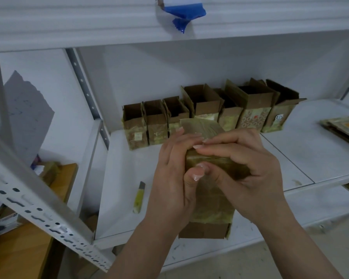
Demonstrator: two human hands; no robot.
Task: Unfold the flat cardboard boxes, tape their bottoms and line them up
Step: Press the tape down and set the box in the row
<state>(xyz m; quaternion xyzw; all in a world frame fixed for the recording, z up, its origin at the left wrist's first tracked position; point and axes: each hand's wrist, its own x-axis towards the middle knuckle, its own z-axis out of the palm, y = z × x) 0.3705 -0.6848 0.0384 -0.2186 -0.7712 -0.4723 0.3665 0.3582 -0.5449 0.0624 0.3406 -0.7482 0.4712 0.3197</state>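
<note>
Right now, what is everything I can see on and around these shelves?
Open boxes: about seven, brown cardboard, in a row at the back of the shelf, tops open.
Held box: one, brown with yellowish tape, above the shelf's front edge, between both hands.
Flat cardboard: a small stack, brown and orange, at the shelf's right edge.
Utility knife: one, yellow, lying on the shelf left of the held box.
Shelf: white metal, with a perforated upright at left.
Blue packet: one, blue and white, on the upper shelf's edge.
Wooden surface: brown, lower left.
Left hand: grips the held box.
Right hand: grips the held box.
</note>
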